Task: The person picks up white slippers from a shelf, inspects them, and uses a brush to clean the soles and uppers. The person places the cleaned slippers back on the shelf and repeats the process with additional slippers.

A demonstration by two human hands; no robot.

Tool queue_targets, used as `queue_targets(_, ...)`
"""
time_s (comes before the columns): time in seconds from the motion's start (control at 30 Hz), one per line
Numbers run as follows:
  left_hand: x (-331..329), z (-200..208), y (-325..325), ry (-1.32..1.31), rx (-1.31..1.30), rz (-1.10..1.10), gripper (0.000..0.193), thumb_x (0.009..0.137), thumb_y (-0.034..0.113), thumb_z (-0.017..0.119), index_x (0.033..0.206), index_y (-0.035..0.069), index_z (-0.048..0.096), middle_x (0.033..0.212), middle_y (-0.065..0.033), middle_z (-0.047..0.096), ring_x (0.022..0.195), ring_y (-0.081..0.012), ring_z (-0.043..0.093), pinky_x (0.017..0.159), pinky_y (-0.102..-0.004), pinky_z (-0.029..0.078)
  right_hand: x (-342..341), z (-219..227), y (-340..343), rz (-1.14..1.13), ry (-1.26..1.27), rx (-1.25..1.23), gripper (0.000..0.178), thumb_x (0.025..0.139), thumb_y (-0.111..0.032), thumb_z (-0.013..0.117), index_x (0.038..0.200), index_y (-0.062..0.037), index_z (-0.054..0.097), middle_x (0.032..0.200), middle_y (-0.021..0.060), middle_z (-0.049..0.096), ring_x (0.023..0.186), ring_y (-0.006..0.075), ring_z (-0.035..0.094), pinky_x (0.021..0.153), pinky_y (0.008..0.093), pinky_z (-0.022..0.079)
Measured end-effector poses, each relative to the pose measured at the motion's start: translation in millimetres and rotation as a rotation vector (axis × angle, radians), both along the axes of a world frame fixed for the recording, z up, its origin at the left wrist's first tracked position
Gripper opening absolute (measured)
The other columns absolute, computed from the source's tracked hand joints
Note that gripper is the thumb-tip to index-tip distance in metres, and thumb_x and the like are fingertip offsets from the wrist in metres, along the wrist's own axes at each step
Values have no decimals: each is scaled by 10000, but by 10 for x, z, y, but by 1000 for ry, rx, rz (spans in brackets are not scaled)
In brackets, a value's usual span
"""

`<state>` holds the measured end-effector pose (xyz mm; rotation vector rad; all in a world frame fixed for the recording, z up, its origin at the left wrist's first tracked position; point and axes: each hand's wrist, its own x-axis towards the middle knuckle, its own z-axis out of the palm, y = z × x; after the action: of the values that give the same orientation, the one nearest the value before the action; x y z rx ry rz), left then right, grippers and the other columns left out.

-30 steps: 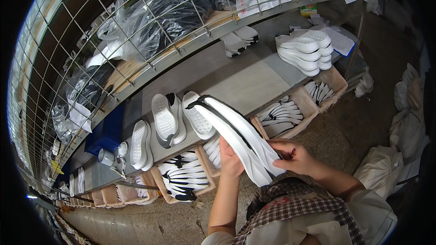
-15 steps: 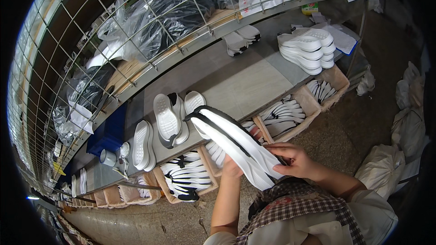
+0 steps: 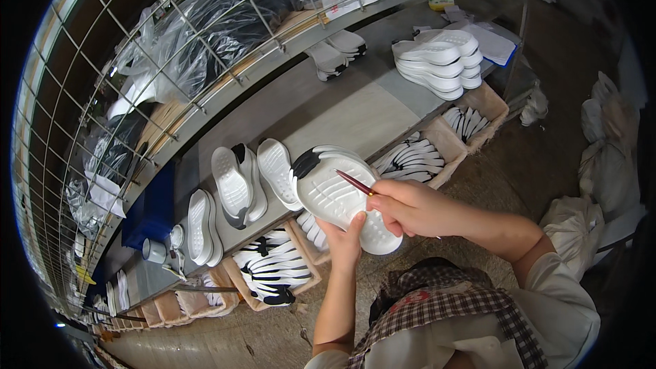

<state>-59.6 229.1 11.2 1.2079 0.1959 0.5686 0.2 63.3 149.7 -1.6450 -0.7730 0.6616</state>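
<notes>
My left hand (image 3: pixel 344 238) grips a white shoe sole (image 3: pixel 329 195) by its near edge, thumb on top. Its ridged, dimpled inner face is turned up, and a black patch marks its far left end. Pinched in my right hand (image 3: pixel 404 206) is a slim dark-red pen-like tool (image 3: pixel 354 182) with a gold band, its pointed end over the sole. Whether that point touches the sole I cannot tell. Beyond my left hand, a white sole (image 3: pixel 276 172), a grey-tipped pair of soles (image 3: pixel 232 184) and another white pair (image 3: pixel 201 227) rest on the bench.
Stacked white soles (image 3: pixel 429 68) stand at the bench's far right. Lined boxes (image 3: pixel 316 279) of black-and-white strips run along its front edge. A white mug (image 3: pixel 154 251) and a blue bin (image 3: pixel 147 222) are at the left. Wire mesh (image 3: pixel 205 48) rises behind; pale sacks (image 3: pixel 574 229) lie at the right.
The sole in my left hand has turned from its side to inner face up. My right hand has left the sole's near end and now holds the dark-red tool above it.
</notes>
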Motion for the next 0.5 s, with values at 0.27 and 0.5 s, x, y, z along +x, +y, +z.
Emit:
queue_targets(0.27,-52,75,-28,-40,42,60,864,761,20,701,1402,21,121,1354,-161,333,1237,-255,373,1041,-375,311,54,-126,14,-64,164,-19,256,963,-241,425,878,-25,535,535,19,535,453,113,489,453,270,394)
queue_targets(0.5,-63,161,7,-30,-129,29,850,761,63,723,1393,45,155,1347,-164,342,1235,-262,384,1026,-395,342,-45,-189,-232,-143,-162,281,264,976,-232,450,1024,4,557,753,7,560,623,73,514,549,243,422)
